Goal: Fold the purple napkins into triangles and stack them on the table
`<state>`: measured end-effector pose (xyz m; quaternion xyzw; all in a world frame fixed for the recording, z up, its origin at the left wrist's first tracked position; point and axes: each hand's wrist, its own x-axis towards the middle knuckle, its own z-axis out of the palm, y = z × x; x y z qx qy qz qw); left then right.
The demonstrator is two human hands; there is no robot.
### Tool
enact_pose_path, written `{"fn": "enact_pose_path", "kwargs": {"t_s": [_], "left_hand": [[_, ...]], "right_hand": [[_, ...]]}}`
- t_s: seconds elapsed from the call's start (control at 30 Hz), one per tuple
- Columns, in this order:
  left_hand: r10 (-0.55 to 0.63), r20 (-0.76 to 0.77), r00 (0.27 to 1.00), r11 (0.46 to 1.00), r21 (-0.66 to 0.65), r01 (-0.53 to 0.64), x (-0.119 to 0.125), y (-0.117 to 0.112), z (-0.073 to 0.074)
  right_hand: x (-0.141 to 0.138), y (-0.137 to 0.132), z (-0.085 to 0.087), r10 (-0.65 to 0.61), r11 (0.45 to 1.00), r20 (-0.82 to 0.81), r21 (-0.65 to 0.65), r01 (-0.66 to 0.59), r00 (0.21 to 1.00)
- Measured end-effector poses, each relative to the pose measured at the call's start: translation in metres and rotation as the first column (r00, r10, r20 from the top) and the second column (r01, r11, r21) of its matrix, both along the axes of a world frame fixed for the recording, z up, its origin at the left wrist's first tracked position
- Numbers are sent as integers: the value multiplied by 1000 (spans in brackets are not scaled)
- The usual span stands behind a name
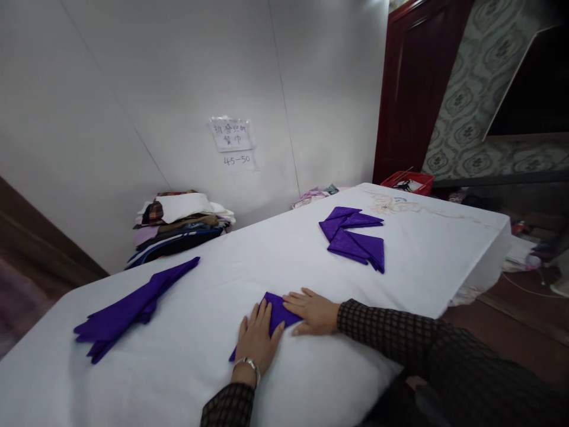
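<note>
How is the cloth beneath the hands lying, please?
Folded: the purple cloth makes a compact, pointed shape beneath the left hand and right hand.

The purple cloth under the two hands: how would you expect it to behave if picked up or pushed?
The purple cloth would probably droop when lifted, as it looks like thin fabric. Any folds might open, since only the left hand and right hand seem to press it. Lying flat, it seems unlikely to roll.
</note>
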<state>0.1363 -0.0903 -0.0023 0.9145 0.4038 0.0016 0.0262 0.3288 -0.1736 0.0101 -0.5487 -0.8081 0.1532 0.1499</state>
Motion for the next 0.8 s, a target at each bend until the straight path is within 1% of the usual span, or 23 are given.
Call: {"fn": "enact_pose_path", "kwargs": {"t_s": [0.2,0.27,0.33,0.4,0.43,0.53,0.6,0.67,0.73,0.8], "left_hand": [[-20,62,998,1000,-17,21,0,-5,2],[-19,77,997,999,-32,22,0,-7,2],[-15,91,996,999,-46,20,0,-8,2],[-13,101,995,999,-51,19,1,-9,2],[-14,105,994,998,-52,19,1,-9,2],[-12,103,995,998,-55,18,0,-11,2],[-11,91,996,998,-66,17,0,-11,3],[-9,82,997,997,-71,15,-1,-12,3],[-8,84,996,998,-66,13,-1,-12,3],[-11,95,995,998,-61,16,-1,-12,1]], "right_hand": [[26,-32,-1,-49,997,111,-58,56,993],[34,-41,-1,-85,994,155,-51,94,984],[36,-45,3,-130,991,186,-17,135,974],[29,-42,8,-145,989,192,38,140,971],[22,-38,11,-131,990,186,66,121,974],[-5,-18,14,-33,994,163,108,16,986],[-20,-5,11,7,996,151,90,-20,988],[-25,3,3,10,998,140,53,-18,990],[-22,5,-6,-2,1000,132,31,-2,991],[-12,-1,-12,-8,1000,135,31,3,991]]}}
